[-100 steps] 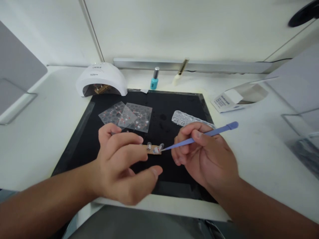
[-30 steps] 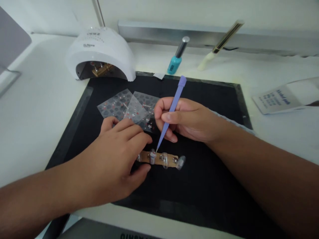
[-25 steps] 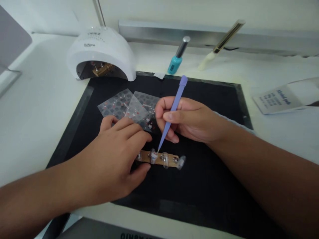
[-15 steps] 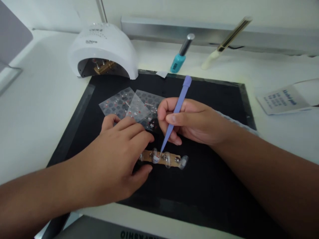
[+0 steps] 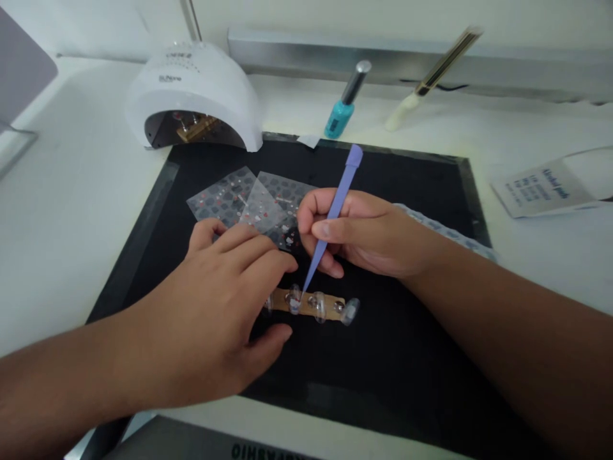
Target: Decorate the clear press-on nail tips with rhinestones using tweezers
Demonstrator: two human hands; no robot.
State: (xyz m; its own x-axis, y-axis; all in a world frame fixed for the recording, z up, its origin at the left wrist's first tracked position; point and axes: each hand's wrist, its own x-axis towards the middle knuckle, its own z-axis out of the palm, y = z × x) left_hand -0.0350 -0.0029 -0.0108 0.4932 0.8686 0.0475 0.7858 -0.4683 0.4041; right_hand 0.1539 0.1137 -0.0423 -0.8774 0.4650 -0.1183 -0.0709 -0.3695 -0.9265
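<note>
Pinching a purple stick (image 5: 341, 191), the right hand (image 5: 359, 233) is just behind a wooden strip (image 5: 306, 306). The left hand (image 5: 232, 294) hides one end; I can't tell its grip.

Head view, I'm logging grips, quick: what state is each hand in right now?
Left hand: curled over one end of the wooden strip; whether it grips it cannot be told.
Right hand: closed, holding the purple tool.

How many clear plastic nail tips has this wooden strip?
4 nail tips, maybe more hidden: one beside the left hand, one by the slim purple stick, one further right, one furthest right.
</note>
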